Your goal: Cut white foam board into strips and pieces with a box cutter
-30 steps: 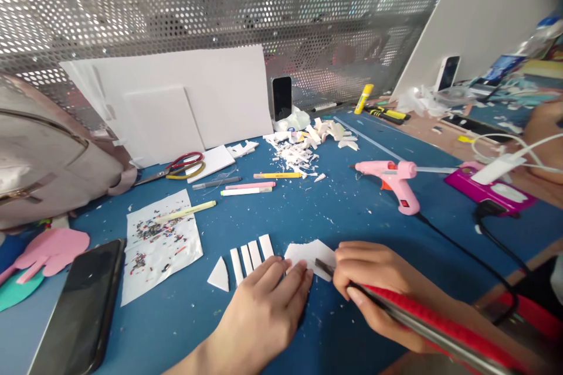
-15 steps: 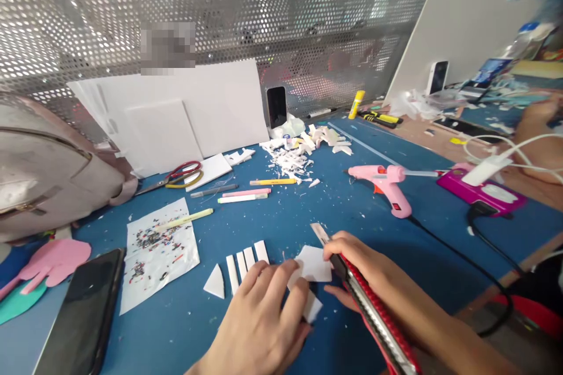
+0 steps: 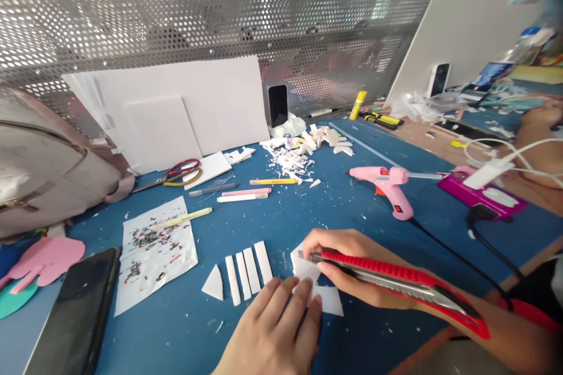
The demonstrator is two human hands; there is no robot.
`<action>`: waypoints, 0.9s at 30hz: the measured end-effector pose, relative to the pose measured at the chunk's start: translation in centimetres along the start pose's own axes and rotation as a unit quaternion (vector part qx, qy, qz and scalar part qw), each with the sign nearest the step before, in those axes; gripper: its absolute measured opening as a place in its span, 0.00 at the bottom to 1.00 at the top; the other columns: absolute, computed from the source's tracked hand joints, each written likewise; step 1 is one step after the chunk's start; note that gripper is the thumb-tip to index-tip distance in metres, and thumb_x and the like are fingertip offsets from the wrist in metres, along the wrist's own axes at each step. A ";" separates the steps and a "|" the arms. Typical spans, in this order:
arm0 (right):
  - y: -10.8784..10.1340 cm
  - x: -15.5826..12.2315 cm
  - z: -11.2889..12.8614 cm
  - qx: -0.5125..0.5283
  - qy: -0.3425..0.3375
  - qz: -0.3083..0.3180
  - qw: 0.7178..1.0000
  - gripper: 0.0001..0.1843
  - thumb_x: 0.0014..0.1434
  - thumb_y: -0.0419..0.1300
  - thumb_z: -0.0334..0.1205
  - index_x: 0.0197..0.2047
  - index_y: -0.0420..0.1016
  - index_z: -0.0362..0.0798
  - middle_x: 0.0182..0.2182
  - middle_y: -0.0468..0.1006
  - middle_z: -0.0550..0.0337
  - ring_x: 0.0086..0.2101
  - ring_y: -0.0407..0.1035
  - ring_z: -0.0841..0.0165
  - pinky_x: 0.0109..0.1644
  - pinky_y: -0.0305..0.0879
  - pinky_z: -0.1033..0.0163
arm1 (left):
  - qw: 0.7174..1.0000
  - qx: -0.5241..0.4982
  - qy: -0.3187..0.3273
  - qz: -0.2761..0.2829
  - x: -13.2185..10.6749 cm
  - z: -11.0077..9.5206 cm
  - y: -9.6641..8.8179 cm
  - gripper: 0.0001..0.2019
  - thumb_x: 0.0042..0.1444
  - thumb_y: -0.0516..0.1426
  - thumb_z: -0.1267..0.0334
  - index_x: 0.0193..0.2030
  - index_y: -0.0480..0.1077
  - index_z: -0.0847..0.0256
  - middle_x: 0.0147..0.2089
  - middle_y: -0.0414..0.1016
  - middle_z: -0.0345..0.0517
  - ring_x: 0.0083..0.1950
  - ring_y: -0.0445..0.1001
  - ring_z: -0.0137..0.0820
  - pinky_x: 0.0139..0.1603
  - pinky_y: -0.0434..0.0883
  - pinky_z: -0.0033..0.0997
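Left hand [image 3: 275, 328] outstretched on white piece [image 3: 331, 300]; right hand [image 3: 356, 243] wrapped round red cutter [image 3: 396, 280]. Paper sheet [image 3: 185, 249] holds coloured bits [image 3: 152, 235].

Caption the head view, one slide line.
Left hand at white pieces, right hand holding a red cutter over one, four white strips nearby.

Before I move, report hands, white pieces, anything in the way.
Right hand gripping red cutter, blade over upper white piece; contact unclear. Left fingers at that piece's near edge, close to the blade. Lower white piece beside them.
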State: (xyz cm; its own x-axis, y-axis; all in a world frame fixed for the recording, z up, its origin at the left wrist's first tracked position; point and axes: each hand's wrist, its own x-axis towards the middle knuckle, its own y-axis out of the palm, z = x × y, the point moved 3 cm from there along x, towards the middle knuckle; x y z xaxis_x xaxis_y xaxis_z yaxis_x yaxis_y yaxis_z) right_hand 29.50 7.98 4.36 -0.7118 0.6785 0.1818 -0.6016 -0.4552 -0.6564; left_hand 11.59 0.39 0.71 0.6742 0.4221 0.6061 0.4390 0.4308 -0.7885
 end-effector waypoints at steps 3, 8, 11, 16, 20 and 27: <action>-0.2 0.7 -0.4 -0.028 0.016 0.033 0.999 0.09 0.67 0.53 0.38 0.49 0.67 0.48 0.34 0.78 0.61 0.28 0.69 0.71 0.34 0.61 0.65 | 1.000 0.004 0.006 0.013 -0.3 0.0 0.2 0.14 0.65 0.52 0.69 0.51 0.76 0.67 0.55 0.79 0.60 0.54 0.80 0.47 0.47 0.81 0.43; -0.6 1.2 -0.9 -0.050 -0.001 0.070 0.996 0.08 0.66 0.54 0.37 0.48 0.68 0.49 0.37 0.79 0.59 0.33 0.72 0.70 0.37 0.64 0.66 | 1.000 0.003 0.012 0.012 -0.3 0.0 0.3 0.14 0.65 0.50 0.71 0.50 0.76 0.68 0.55 0.78 0.65 0.55 0.79 0.49 0.47 0.81 0.44; -0.4 1.3 -1.2 -0.070 -0.021 0.068 0.995 0.06 0.64 0.55 0.35 0.45 0.69 0.49 0.36 0.78 0.60 0.34 0.72 0.69 0.37 0.64 0.66 | 1.000 0.008 0.020 0.019 0.0 0.2 0.1 0.15 0.65 0.50 0.72 0.50 0.76 0.69 0.54 0.78 0.66 0.55 0.79 0.49 0.47 0.81 0.43; 0.1 1.6 -2.2 -0.117 -0.091 0.068 0.987 0.07 0.61 0.56 0.32 0.43 0.70 0.48 0.33 0.76 0.60 0.32 0.69 0.69 0.36 0.63 0.66 | 0.999 0.000 0.030 0.041 0.8 0.6 -0.4 0.16 0.68 0.46 0.73 0.48 0.76 0.66 0.54 0.79 0.64 0.53 0.80 0.47 0.45 0.81 0.42; 0.1 2.1 -2.4 -0.100 -0.131 0.075 0.983 0.07 0.60 0.54 0.31 0.42 0.69 0.47 0.32 0.75 0.59 0.32 0.68 0.70 0.36 0.63 0.66 | 0.999 -0.004 0.032 0.044 1.0 0.7 -0.6 0.16 0.68 0.46 0.73 0.46 0.76 0.67 0.53 0.79 0.65 0.52 0.81 0.46 0.45 0.81 0.42; -0.3 1.8 -1.7 -0.118 -0.127 0.095 0.980 0.05 0.61 0.53 0.30 0.38 0.66 0.48 0.30 0.70 0.62 0.29 0.63 0.71 0.34 0.58 0.66 | 0.999 0.008 0.034 0.029 1.1 0.6 0.1 0.17 0.68 0.46 0.74 0.49 0.76 0.73 0.50 0.81 0.60 0.49 0.83 0.43 0.45 0.83 0.40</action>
State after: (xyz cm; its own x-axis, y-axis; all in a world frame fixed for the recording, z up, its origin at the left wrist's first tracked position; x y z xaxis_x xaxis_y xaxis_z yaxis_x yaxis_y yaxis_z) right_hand 29.04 10.31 3.61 -0.8883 0.4151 0.1967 -0.3700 -0.3927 -0.8420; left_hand 12.03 1.37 1.39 0.7371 0.3912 0.5510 0.3895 0.4204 -0.8195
